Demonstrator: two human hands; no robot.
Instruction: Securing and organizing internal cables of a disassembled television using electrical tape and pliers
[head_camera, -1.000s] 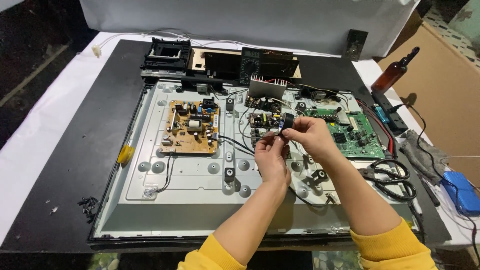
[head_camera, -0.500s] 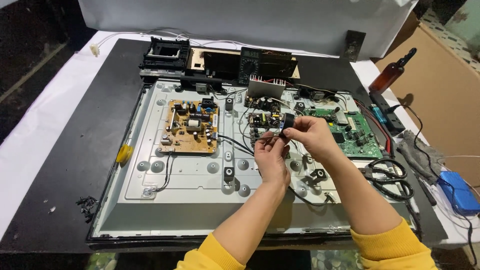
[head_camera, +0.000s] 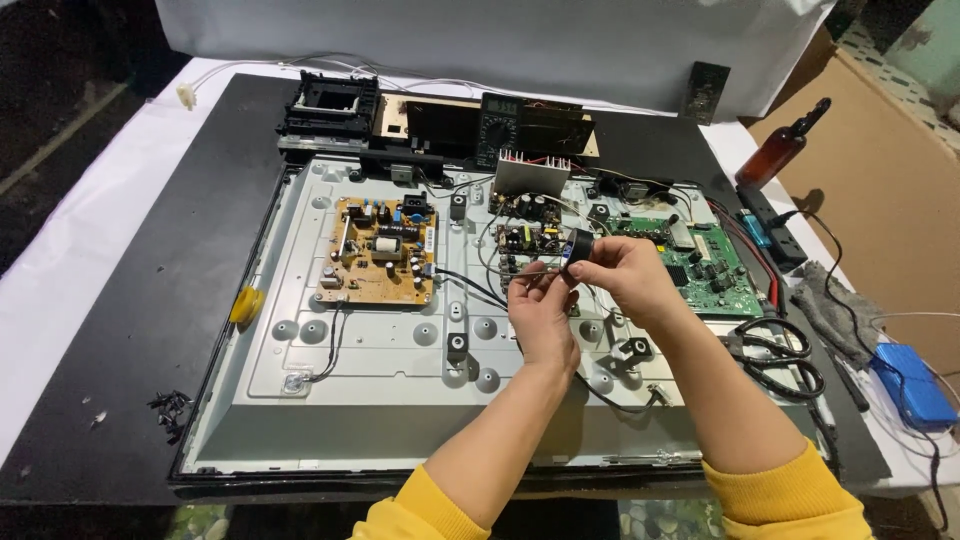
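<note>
My right hand (head_camera: 625, 277) holds a small black roll of tape (head_camera: 577, 247) above the metal back panel (head_camera: 380, 350) of an opened flat screen. My left hand (head_camera: 538, 305) pinches thin wires (head_camera: 530, 270) just left of the roll, fingers closed on them. Both hands hover over the panel's middle, close to a small circuit board (head_camera: 530, 238). A brown power board (head_camera: 380, 250) lies to the left and a green main board (head_camera: 700, 262) to the right. Both sleeves are yellow.
Black scissors (head_camera: 780, 350) lie right of the panel. A brown bottle (head_camera: 780, 152), a blue box (head_camera: 915, 385) and a grey cloth (head_camera: 835, 305) sit at the right. A multimeter (head_camera: 498, 128) and black frame part (head_camera: 330, 110) stand at the back. Loose screws (head_camera: 170, 408) lie front left.
Both hands have stayed over the middle of the panel with the tape roll and wires; only small finger shifts show.
</note>
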